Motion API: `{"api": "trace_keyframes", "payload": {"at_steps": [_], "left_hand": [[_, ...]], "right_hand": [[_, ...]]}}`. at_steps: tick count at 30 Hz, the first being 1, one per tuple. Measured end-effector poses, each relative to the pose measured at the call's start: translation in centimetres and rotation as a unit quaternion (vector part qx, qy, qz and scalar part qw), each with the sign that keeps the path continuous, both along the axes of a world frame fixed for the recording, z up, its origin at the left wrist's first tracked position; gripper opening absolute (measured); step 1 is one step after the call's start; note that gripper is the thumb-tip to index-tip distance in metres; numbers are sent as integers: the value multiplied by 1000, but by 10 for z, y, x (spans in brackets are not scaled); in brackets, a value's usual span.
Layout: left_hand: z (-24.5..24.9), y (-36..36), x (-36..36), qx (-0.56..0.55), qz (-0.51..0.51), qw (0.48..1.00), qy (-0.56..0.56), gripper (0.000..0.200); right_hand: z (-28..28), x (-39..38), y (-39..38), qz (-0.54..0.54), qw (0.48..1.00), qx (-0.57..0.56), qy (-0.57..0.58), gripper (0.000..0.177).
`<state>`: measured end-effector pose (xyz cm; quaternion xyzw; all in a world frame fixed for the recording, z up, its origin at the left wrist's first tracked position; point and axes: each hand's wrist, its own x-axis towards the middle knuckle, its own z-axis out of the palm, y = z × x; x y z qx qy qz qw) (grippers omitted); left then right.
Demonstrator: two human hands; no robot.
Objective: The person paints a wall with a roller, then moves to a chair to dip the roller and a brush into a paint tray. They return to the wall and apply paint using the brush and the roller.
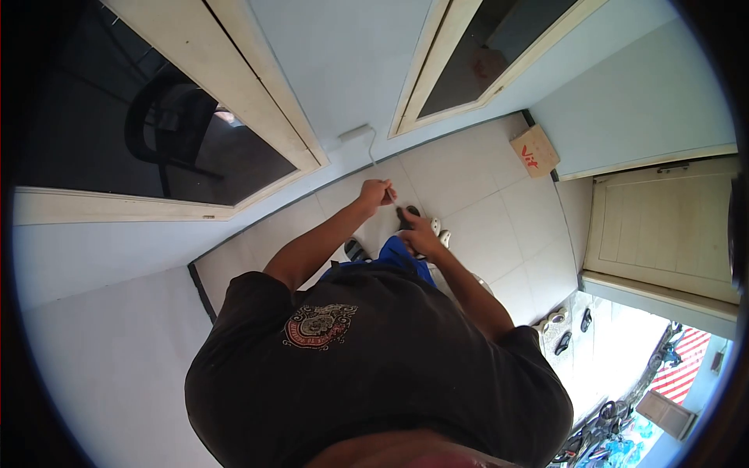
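Note:
A paint roller (pixel 355 132) rests against the pale wall low down, its thin bent frame running down towards my hands. My left hand (pixel 378 193) is closed round the roller's handle. Nearer my body, my right hand (pixel 420 237) is closed on the lower part of the same thin shaft, by the blue clothing (pixel 396 253) at my waist. The shaft's lower end is hidden by my right hand.
Footwear, including a striped sandal (pixel 356 250), lies on the tiled floor (pixel 468 222) by my feet. A cardboard box (pixel 535 151) stands in the corner. Glass-panelled frames (pixel 304 148) flank the wall; a wooden door (pixel 663 226) is at right. Motorbikes are outside, lower right.

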<state>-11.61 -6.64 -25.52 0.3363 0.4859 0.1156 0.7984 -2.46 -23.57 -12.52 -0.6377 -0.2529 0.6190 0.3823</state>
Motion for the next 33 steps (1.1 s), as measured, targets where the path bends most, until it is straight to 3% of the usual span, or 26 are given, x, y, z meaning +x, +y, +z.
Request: {"api": "trace_keyframes", "payload": {"at_steps": [2, 5, 6, 8, 10, 12, 14, 16, 18, 20, 22, 24, 26, 28, 30, 31, 33], "left_hand": [[-37, 8, -3, 0, -5, 999, 36, 22], [-22, 2, -7, -1, -36, 997, 63, 21], [4, -2, -7, -5, -35, 997, 67, 21], [75, -8, -3, 12, -87, 995, -51, 21], [147, -21, -1, 102, -116, 986, -66, 22], [212, -39, -6, 128, -91, 982, -105, 24], [243, -43, -9, 154, -65, 975, -146, 25], [253, -41, -9, 138, -56, 971, -185, 24], [224, -35, -3, 117, -45, 979, -161, 24], [177, -29, 2, 95, -35, 986, -134, 24], [114, -19, 0, 84, -18, 996, -34, 25], [31, -2, -9, -17, -17, 1000, -5, 24], [-11, 6, -16, -70, 20, 997, 29, 27], [-41, 6, -26, -125, 62, 988, 63, 30], [-59, 7, -43, -111, -5, 992, 54, 39], [-48, 4, -48, -110, -3, 992, 56, 39], [-14, -9, -61, -6, -74, 997, -21, 43]], "right_hand": [[-45, -23, 7, -18, 999, -25, 12, 75], [-39, -20, -6, -13, 1000, -19, 3, 76], [-23, -15, -15, -19, 1000, -9, 4, 76], [35, 3, -34, -22, 1000, 9, 11, 75], [103, 17, -49, -12, 999, 36, 14, 75], [164, 15, -60, -3, 1000, 27, 8, 75], [209, 6, -63, -10, 1000, 25, -7, 74], [217, 11, -56, -1, 1000, 15, 5, 74], [203, 20, -43, 11, 1000, 8, 14, 74], [137, 29, -32, -9, 997, 2, 73, 75], [80, 24, -6, -10, 996, -16, 83, 76], [18, 11, 18, 5, 996, -46, 71, 77], [-58, -10, 34, -26, 992, -78, 93, 75], [-99, -21, 44, -12, 993, -72, 92, 73], [-103, -28, 45, 1, 993, -64, 98, 71], [-92, -28, 42, -3, 994, -67, 92, 70], [-58, -24, 32, 5, 997, -58, 60, 71]]}}
